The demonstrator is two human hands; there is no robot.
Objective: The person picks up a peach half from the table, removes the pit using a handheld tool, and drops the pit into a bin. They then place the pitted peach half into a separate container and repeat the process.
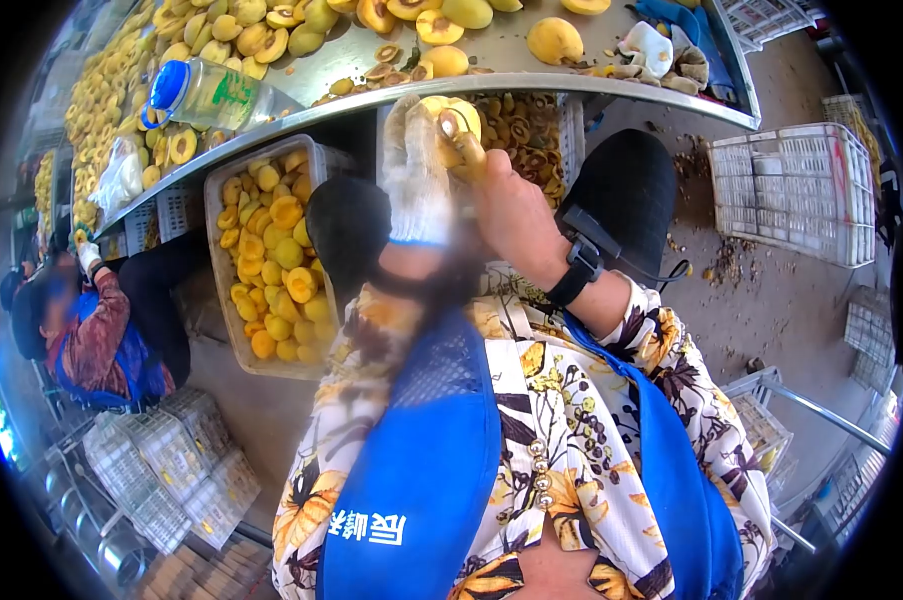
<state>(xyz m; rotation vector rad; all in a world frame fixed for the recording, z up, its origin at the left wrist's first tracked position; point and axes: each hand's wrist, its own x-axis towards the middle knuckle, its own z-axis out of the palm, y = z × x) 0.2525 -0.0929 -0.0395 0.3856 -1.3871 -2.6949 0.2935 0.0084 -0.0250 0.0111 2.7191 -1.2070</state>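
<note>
My left hand (pixel 414 180) wears a white knit glove and is closed around a cut yellow peach (pixel 455 112), its brownish centre facing up. Close against the fruit, my bare right hand (pixel 516 205) forms a fist, with a dark strap on its wrist. Whatever that fist grips is mostly hidden; only a short yellowish-brown shape shows between it and the peach. Both hands are just in front of the metal table edge, above a crate of brownish fruit pieces (pixel 531 125).
Yellow peaches, whole and halved, cover the metal table (pixel 511 55), where a blue-capped bottle (pixel 216 95) lies. A tub (pixel 216 190) of peach halves stands left of my knees. White crates (pixel 791 190) are at right. Another person (pixel 96 330) sits at left.
</note>
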